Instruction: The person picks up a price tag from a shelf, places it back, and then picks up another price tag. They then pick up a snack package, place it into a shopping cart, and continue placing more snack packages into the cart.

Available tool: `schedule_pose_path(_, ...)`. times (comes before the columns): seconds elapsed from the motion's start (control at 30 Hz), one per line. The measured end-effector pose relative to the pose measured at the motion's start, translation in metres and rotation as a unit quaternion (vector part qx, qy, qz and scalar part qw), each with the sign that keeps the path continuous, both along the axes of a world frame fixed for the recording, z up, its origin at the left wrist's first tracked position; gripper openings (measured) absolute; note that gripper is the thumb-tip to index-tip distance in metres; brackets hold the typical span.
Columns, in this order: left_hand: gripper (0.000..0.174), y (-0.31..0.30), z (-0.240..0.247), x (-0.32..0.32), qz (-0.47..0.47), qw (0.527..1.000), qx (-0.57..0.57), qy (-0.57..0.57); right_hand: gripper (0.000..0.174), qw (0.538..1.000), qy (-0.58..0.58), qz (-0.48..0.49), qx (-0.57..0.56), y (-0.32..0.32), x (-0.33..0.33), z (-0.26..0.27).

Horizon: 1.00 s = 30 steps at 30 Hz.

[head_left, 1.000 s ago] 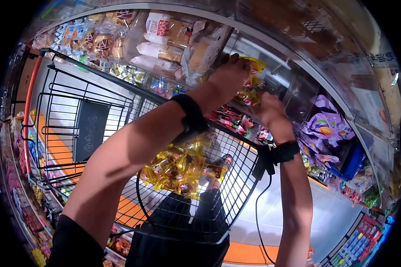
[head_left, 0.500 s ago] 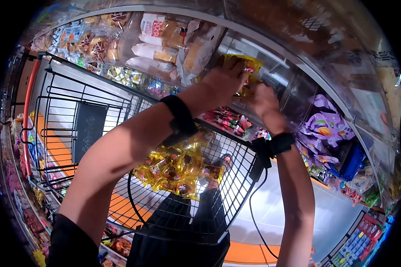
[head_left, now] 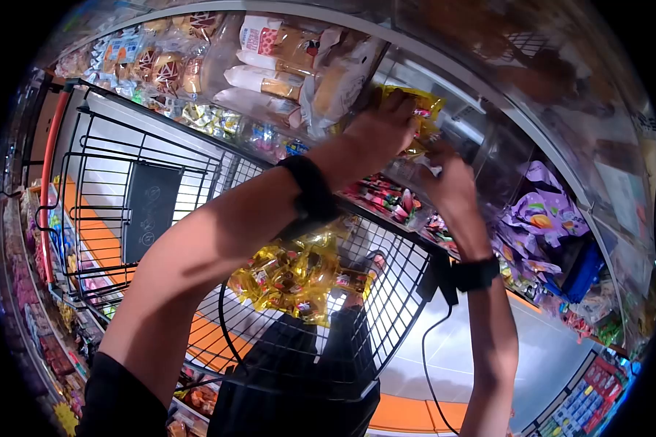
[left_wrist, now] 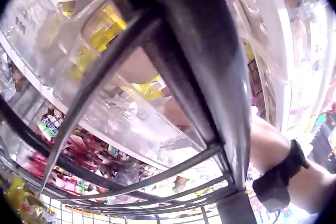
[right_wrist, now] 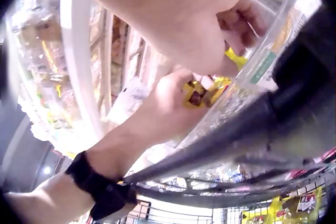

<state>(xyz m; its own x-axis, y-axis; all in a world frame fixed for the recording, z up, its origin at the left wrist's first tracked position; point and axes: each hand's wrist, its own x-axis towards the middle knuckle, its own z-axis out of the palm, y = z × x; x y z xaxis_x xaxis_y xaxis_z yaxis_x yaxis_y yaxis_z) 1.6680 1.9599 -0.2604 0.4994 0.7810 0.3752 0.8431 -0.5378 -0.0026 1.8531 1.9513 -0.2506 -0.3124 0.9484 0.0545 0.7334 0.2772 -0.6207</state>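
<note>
Yellow-wrapped snack packets (head_left: pixel 428 109) lie in a clear plastic bin (left_wrist: pixel 152 129) on the shelf. My left hand (head_left: pixel 383 131) reaches over the bin from the left, its bent fingers gripping the packets; in the right wrist view, yellow wrapping (right_wrist: pixel 195 97) shows at its fingertips. Opposite it, my right hand (head_left: pixel 452 178) is at the packets' near right side. Its fingers are loosely bent, and no packet shows within them in the right wrist view. Below both forearms, a heap of similar yellow packets (head_left: pixel 291 280) lies in the black wire shopping cart (head_left: pixel 386 228).
Wrapped bread rolls (head_left: pixel 262 84) fill the neighbouring bin on the left. Purple bags (head_left: pixel 536 211) and a blue packet (head_left: pixel 579 269) sit on the right. Red and pink packets (head_left: pixel 383 197) lie beneath the bin, behind the cart rim. A cable (head_left: pixel 424 357) hangs from my right wrist.
My right hand has drawn slightly back from the packets, and its wrist is lower in view. The left hand stays over the bin, its fingers shifting among the yellow packets.
</note>
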Motion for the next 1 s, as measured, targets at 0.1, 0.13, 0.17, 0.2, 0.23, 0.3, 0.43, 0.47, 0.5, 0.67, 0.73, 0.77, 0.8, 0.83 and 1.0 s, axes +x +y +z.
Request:
schedule_pose_path(0.1, 0.027, 0.000, -0.001, 0.003, 0.012, 0.999, 0.011, 0.028, 0.016, 0.996, 0.042, -0.079, 0.015, -0.057, -0.017, 0.051)
schedule_pose_path(0.13, 0.026, -0.001, 0.000, 0.004, 0.014, 1.000, 0.000, 0.023, 0.013, 0.997, 0.072, -0.024, 0.030, -0.074, -0.018, 0.058)
schedule_pose_path(0.17, 0.025, -0.002, -0.001, 0.005, 0.017, 1.000, -0.009, 0.019, 0.013, 0.993, 0.102, 0.032, 0.046, -0.089, -0.019, 0.064)
schedule_pose_path(0.2, 0.025, -0.001, -0.001, 0.005, 0.017, 0.999, 0.011, 0.033, 0.014, 0.994, 0.107, 0.035, 0.012, -0.102, -0.021, 0.069)
schedule_pose_path(0.23, 0.024, 0.000, -0.005, 0.004, 0.018, 0.998, 0.032, 0.048, 0.016, 0.993, 0.112, 0.039, -0.021, -0.114, -0.025, 0.072)
schedule_pose_path(0.3, 0.025, -0.001, -0.006, 0.004, 0.021, 0.997, 0.038, 0.058, 0.010, 0.980, 0.060, -0.016, -0.187, -0.135, -0.035, 0.069)
schedule_pose_path(0.43, 0.032, -0.004, -0.002, 0.004, 0.028, 0.998, 0.013, 0.049, 0.031, 0.959, 0.054, 0.056, -0.272, -0.171, -0.049, -0.007)
schedule_pose_path(0.47, 0.035, -0.004, -0.001, 0.005, 0.028, 0.998, 0.014, 0.049, 0.035, 0.960, 0.040, 0.045, -0.275, -0.176, -0.054, -0.030)
schedule_pose_path(0.5, 0.037, -0.004, 0.003, 0.005, 0.025, 0.998, 0.003, 0.051, 0.039, 0.960, 0.025, 0.034, -0.277, -0.180, -0.060, -0.053)
schedule_pose_path(0.67, 0.045, -0.006, 0.005, 0.003, 0.016, 0.999, -0.031, 0.025, 0.050, 0.954, -0.105, -0.021, -0.279, -0.163, -0.087, -0.119)
schedule_pose_path(0.73, 0.047, -0.006, 0.005, 0.004, 0.013, 0.998, -0.051, 0.023, 0.047, 0.967, -0.170, 0.012, -0.187, -0.163, -0.094, -0.172)
schedule_pose_path(0.77, 0.048, -0.005, 0.007, 0.003, 0.011, 0.998, -0.060, 0.023, 0.046, 0.969, -0.201, 0.029, -0.139, -0.157, -0.100, -0.175)
schedule_pose_path(0.8, 0.049, -0.005, 0.009, 0.002, 0.011, 0.998, -0.065, 0.019, 0.048, 0.947, -0.231, 0.022, -0.223, -0.151, -0.104, -0.177)
schedule_pose_path(0.83, 0.049, -0.007, 0.011, 0.002, 0.011, 0.997, -0.072, 0.015, 0.046, 0.954, -0.231, 0.001, -0.190, -0.154, -0.107, -0.185)
schedule_pose_path(1.0, 0.050, -0.009, 0.017, 0.003, 0.019, 0.992, -0.119, 0.029, 0.039, 0.956, -0.255, -0.038, -0.140, -0.162, -0.107, -0.185)
